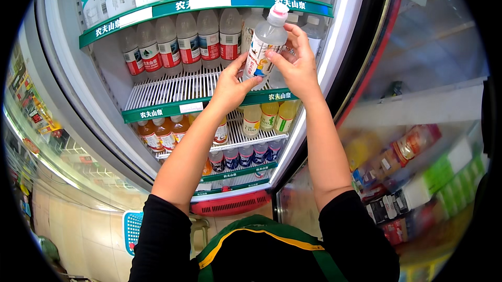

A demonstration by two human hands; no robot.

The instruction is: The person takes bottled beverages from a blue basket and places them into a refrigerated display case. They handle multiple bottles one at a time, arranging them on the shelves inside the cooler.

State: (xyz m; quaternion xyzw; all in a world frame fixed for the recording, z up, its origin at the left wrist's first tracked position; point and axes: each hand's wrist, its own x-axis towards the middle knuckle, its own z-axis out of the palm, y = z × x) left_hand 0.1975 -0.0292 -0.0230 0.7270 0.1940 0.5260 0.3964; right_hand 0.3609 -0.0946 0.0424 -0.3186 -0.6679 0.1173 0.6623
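Between my two hands a clear plastic water bottle [264, 44] with an illustrated label and a white-and-pink cap is held, tilted a little, in front of the cooler's second shelf. My left hand [234, 82] grips its lower part, with the thumb near the base. Around its right side my right hand [296, 60] is closed, the thumb on the label and the fingers partly hidden behind. Red-labelled water bottles [189, 42] stand in a row at the back of the white wire shelf [168, 91], left of my hands. More clear bottles are partly hidden behind the held one.
A green shelf edge strip [151, 113] runs below my hands. Lower shelves hold amber drinks [167, 135], yellow drinks [269, 116] and dark-labelled bottles [245, 156]. The cooler's glass door [415, 85] stands at the right. A blue plastic basket [132, 231] is on the floor at lower left.
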